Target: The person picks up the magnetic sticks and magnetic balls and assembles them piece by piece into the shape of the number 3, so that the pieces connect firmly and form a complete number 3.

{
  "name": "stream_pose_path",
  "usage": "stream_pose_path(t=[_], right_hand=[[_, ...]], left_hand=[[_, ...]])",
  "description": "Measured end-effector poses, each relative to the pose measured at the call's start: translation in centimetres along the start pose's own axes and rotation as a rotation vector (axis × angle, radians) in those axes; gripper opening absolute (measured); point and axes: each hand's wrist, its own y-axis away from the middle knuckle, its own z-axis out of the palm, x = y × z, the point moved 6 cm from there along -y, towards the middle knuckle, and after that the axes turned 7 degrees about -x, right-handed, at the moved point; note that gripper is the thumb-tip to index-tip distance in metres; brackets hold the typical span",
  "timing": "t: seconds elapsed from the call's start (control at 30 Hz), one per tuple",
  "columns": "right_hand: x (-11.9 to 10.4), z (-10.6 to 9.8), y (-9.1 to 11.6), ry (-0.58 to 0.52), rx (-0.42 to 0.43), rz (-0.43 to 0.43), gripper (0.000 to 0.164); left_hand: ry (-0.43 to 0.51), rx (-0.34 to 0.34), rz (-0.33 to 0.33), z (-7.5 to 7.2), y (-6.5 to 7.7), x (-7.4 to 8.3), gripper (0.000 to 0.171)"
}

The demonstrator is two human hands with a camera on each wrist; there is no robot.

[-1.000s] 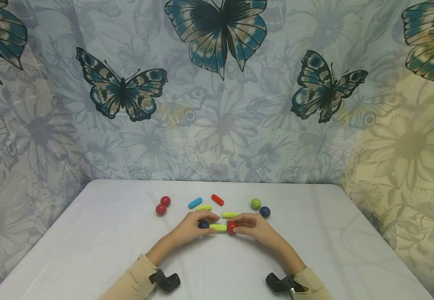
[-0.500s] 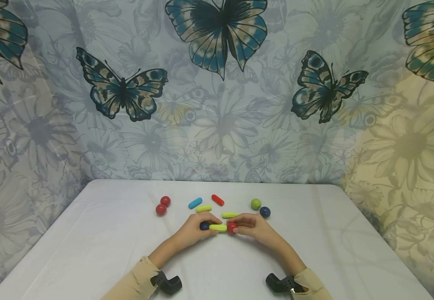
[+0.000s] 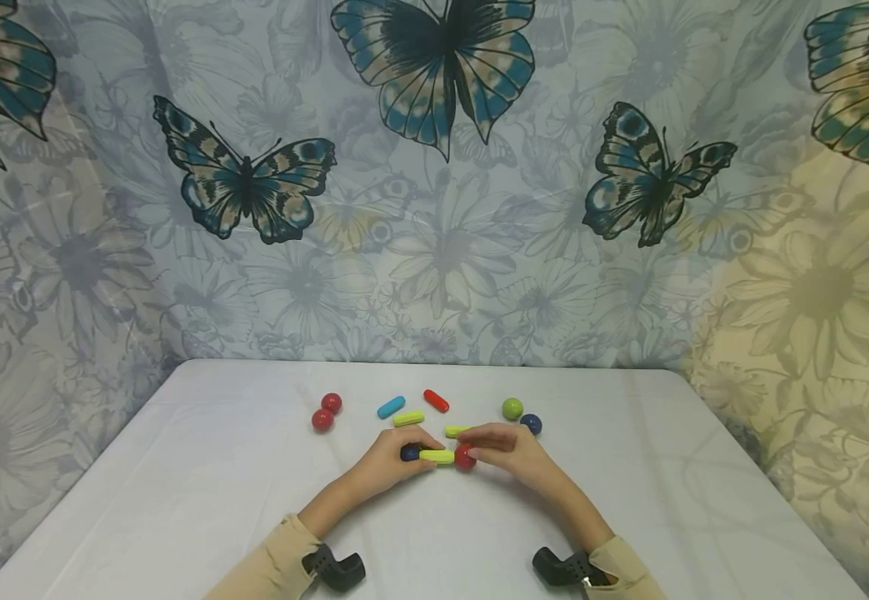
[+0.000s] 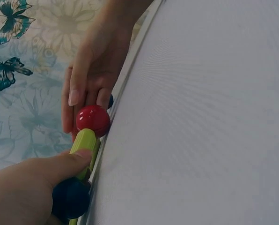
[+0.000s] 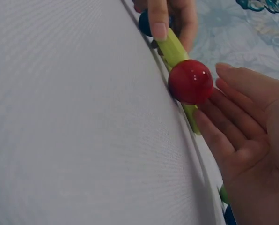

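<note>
Head view showed a broad white tabletop (image 3: 434,533) with one joined piece near its middle. The left hand (image 3: 392,454) pinched this piece between thumb and fingers, where a glossy dark blue ball (image 3: 409,452) met a grooved yellow-green rod (image 3: 436,457). The right hand (image 3: 512,454) was loosely spread around a glossy red ball (image 3: 465,457) at the rod's right end, without gripping it.

That red ball looked the likeliest trouble: how deeply the rod sat in it could not be told, and a shallow fit might let it drop and roll if the left hand lifted or turned the piece alone. A hard push from the right might also tilt the rod within the pinch.

Farther off lay loose balls: a pair of red balls (image 3: 322,420) at left, and at right a lime-green ball (image 3: 512,408) beside a second dark blue ball (image 3: 531,424), near enough for a knuckle to bump.

Slimmer still were a sky-blue rod (image 3: 392,407), a bright red rod (image 3: 436,401) and a loose yellow-green rod (image 3: 408,418); another yellow-green rod (image 3: 456,432), partly covered by the right fingers, stood in the way of reaching forward.
</note>
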Motion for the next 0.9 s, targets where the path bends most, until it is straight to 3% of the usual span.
stream_pose_path(t=[0.43, 0.9], right_hand=[[-0.3, -1.2, 0.0, 0.003, 0.17, 0.001, 0.038], [0.1, -1.5, -0.5, 0.096, 0.217, 0.054, 0.037]], left_hand=[[-0.006, -0.006, -0.031, 0.0, -0.1, -0.3, 0.024], [0.005, -0.014, -0.043, 0.0, -0.1, -0.3, 0.026]])
